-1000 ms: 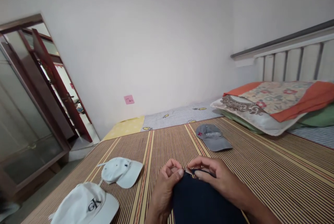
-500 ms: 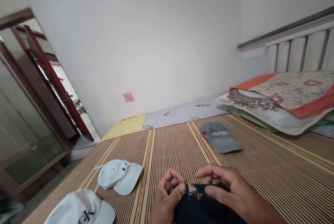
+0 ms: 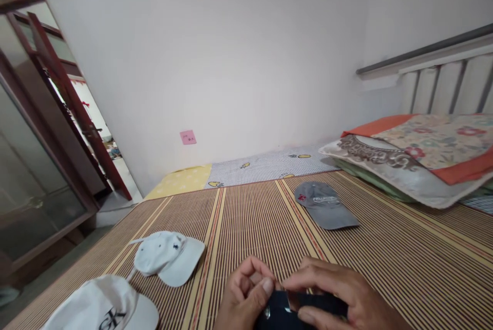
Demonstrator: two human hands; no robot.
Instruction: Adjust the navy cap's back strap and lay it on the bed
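Observation:
At the bottom of the view, both hands are on a dark navy cap [image 3: 283, 317], cut off by the lower edge. My left hand [image 3: 246, 294] pinches the edge of its strap between thumb and forefinger. From the other side, my right hand [image 3: 331, 294] closes on the strap, its forefinger almost meeting the left fingertips. Something shiny, perhaps a metal buckle, shows between the hands, partly covered by fingers. Left of them lie a pale cap [image 3: 169, 258] with a small dark logo and a white cap [image 3: 103, 307] with black letters. Farther off rests a grey cap [image 3: 325, 206].
A striped mat [image 3: 246, 227] covers the bed. Stacked pillows [image 3: 393, 166] occupy the right side, below a headboard [image 3: 442, 86]. A pink note [image 3: 188, 137] is stuck on the wall, and an open doorway [image 3: 111, 160] stands at left.
My right hand's fingers have come closer to the left hand and closed over the buckle area. The cap and both hands sit slightly lower in view.

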